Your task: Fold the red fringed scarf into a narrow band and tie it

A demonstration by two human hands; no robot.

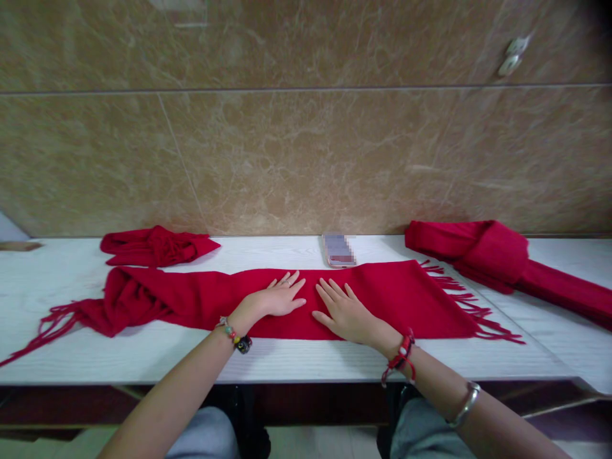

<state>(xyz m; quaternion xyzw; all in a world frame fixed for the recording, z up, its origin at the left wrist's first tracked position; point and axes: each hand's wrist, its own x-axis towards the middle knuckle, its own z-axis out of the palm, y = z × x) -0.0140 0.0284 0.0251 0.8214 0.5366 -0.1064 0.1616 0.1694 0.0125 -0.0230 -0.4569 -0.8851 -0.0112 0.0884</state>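
Observation:
A red fringed scarf (396,299) lies lengthwise across the white table. Its right part is spread flat, with the fringe pointing right, while the left end is bunched up and its tassels trail off to the left. My left hand (280,297) rests palm down on the middle of the scarf, fingers spread, a ring on one finger. Just to its right, my right hand (344,312) also lies flat on the cloth with the fingers apart. A small gap of red fabric separates the two hands. Neither hand grips anything.
Behind the scarf, a phone (338,250) lies near the wall. A folded red cloth (157,247) sits at the back left, and another red cloth (492,252), folded over, stretches to the right edge. The white table (306,366) backs onto a brown tiled wall (306,159).

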